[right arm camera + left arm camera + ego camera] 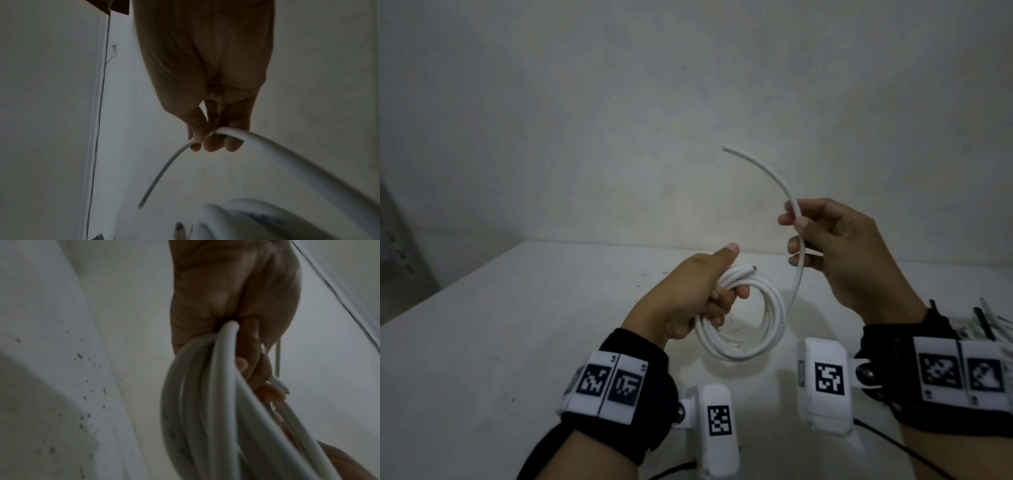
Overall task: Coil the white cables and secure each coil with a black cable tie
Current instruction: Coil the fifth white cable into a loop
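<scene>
Gripping a round coil of white cable [743, 325] at its upper left edge, the left hand [698, 291] holds it in the air above a white table [500, 342]. Its fingers are curled tightly round the bundled loops, with the thumb stretched along the top. The left wrist view shows the same grasp from close up: several loops bunched together where the fingers [252, 353] wrap them.

1 short cut end [854, 269] pokes out of the bundle just past the thumb. From the right side of the coil, the remaining loose length of cable rises to the right hand [839, 253], held higher and to the right of the left. That hand pinches the cable between thumb and fingertips, the other fingers loosely curled around it. Beyond the pinch, the free tail [763, 171] arcs up and to the left, ending against a pale wall [619, 120].

Both wrists wear black bands carrying white camera units with square printed markers. At the far right edge of the table lie more white cables and black cable ties [986, 325], only partly in view.
</scene>
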